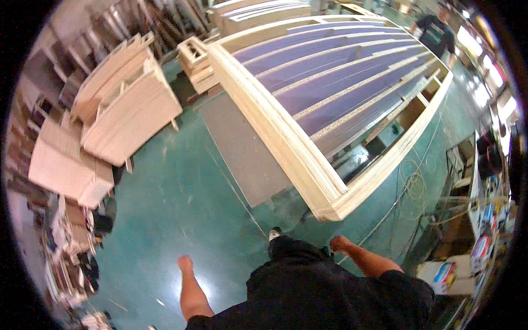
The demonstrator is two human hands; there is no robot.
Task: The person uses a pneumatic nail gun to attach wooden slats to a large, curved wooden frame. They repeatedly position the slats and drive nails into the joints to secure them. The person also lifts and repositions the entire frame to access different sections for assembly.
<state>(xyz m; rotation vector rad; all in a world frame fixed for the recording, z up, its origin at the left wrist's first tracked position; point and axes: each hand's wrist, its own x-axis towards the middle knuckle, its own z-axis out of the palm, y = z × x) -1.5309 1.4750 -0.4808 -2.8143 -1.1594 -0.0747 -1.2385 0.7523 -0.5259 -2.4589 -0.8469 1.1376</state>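
Note:
My left hand [186, 263] hangs low over the green floor, loosely curled, with nothing showing in it. On the other side my right hand [340, 243] is also curled in and seems to hold nothing; its finger detail is small and blurred. It is nearest the front corner of a large wooden frame [275, 129], but apart from it. Long slats [330, 99] run across the frame over purple-grey panels. Under its left side lies a flat grey-brown board [247, 151]. My shoe [274, 233] shows on the floor in front of me.
Stacks of pale wooden panels [132, 113] stand to the left, with a small wooden stack [195, 63] by the frame's far left corner. Another person [435, 32] stands at the far right. Coiled hoses [412, 184] lie on the floor; cardboard boxes [451, 275] sit at lower right.

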